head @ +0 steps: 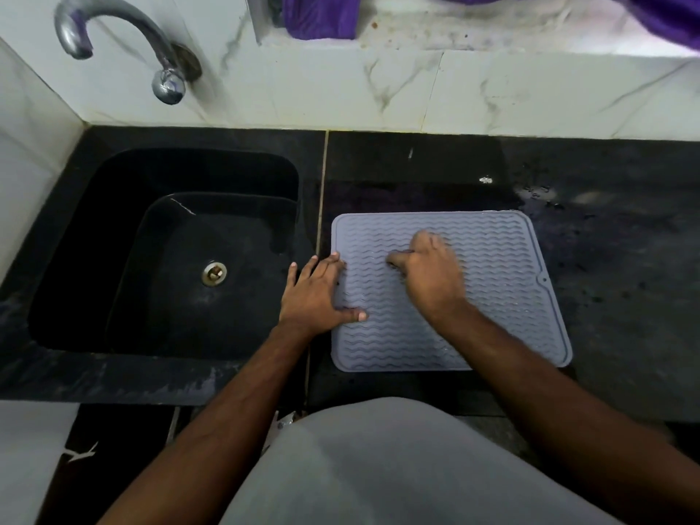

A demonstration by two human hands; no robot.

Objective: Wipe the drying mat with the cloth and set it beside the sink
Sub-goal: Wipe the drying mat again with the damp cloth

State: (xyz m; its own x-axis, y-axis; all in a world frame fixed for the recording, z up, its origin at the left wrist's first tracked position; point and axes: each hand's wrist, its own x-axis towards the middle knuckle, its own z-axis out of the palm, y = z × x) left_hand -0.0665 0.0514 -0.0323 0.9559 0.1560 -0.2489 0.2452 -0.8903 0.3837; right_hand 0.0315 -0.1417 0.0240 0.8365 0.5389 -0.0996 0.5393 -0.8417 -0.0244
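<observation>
Drying mat (492, 297): grey, wave-ribbed, flat on the dark counter (625, 297), just beside the sink (94, 206), left edge near the seam. No cloth identifiable on it; purple fabric (322, 17) on the ledge behind.

Judged step: wiping or pressing the ribbed surface. Recommended: stroke along the ribs, keep the near-left edge pinned to prevent sliding, cover corners and raised rim.

Left hand (314, 297): fingers straight and spread, thumb and fingertips pressing the mat's left edge. Right hand (428, 274): fingers curled downward at mid-mat, blurred; contents not discernible.
</observation>
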